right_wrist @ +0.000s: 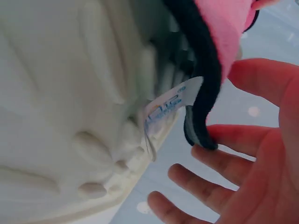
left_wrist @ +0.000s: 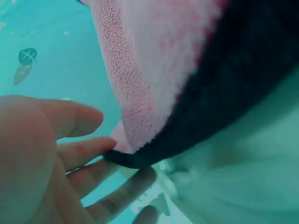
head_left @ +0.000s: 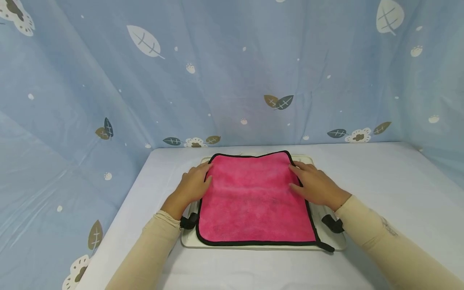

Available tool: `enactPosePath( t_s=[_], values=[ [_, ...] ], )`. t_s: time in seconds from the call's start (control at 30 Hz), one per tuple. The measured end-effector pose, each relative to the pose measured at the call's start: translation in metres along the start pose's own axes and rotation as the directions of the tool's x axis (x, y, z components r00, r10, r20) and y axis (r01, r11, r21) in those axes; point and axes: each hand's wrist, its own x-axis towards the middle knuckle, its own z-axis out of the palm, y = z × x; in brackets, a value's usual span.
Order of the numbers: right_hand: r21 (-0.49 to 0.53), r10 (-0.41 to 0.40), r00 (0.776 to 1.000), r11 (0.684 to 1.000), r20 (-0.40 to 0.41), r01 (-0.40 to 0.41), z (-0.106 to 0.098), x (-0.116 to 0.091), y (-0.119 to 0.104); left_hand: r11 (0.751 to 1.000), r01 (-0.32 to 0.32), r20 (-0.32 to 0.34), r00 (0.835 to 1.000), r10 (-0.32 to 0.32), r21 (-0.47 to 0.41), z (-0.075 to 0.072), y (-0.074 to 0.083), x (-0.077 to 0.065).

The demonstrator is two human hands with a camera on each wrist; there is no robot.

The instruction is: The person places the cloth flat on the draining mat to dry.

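A pink towel (head_left: pixel 253 197) with black edging is spread over a cream tray (head_left: pixel 308 160). My left hand (head_left: pixel 193 183) is at its left edge, fingers extended and thumb apart; in the left wrist view the fingertips of that hand (left_wrist: pixel 70 172) are right at a towel corner (left_wrist: pixel 135 126). At the right edge is my right hand (head_left: pixel 315 183), its fingers spread. The right wrist view shows that hand's thumb and index finger beside the black edging (right_wrist: pixel 208 88), where a white printed label (right_wrist: pixel 168 105) hangs. The towel hides most of the tray.
Raised shapes stand out on the tray surface (right_wrist: pixel 93 147) in the right wrist view. A white-covered table (head_left: pixel 380 181) extends around the tray. Blue leaf-print fabric (head_left: pixel 224 80) hangs behind and to the sides. A black hanging loop (head_left: pixel 326 246) sticks out at the towel's near right corner.
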Motion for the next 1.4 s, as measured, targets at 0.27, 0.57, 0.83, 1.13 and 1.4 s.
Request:
enactPosePath(
  t_s=[0.27, 0.57, 0.83, 1.13, 1.4],
  values=[
    [-0.035, -0.04, 0.999, 0.999, -0.003, 0.039, 0.008, -0.009, -0.003, 0.997, -0.051, 0.042, 0.998, 0.049, 0.059, -0.003, 0.004, -0.005],
    [-0.057, -0.335, 0.941, 0.941, -0.037, 0.333, 0.013, -0.059, -0.034, 0.927, -0.376, 0.116, 0.921, 0.373, 0.007, -0.011, 0.045, -0.049],
    [-0.049, -0.355, 0.933, 0.932, 0.056, 0.358, 0.02, -0.078, -0.045, 0.869, -0.483, 0.268, 0.856, 0.442, 0.111, 0.003, 0.044, -0.095],
    [-0.088, -0.372, 0.927, 0.922, 0.056, 0.376, 0.025, -0.082, -0.043, 0.847, -0.519, 0.233, 0.843, 0.485, 0.115, 0.007, 0.041, -0.104],
    [-0.125, -0.439, 0.898, 0.894, -0.041, 0.431, 0.027, -0.084, -0.043, 0.822, -0.555, 0.044, 0.831, 0.554, 0.129, 0.002, 0.039, -0.104]
  ],
)
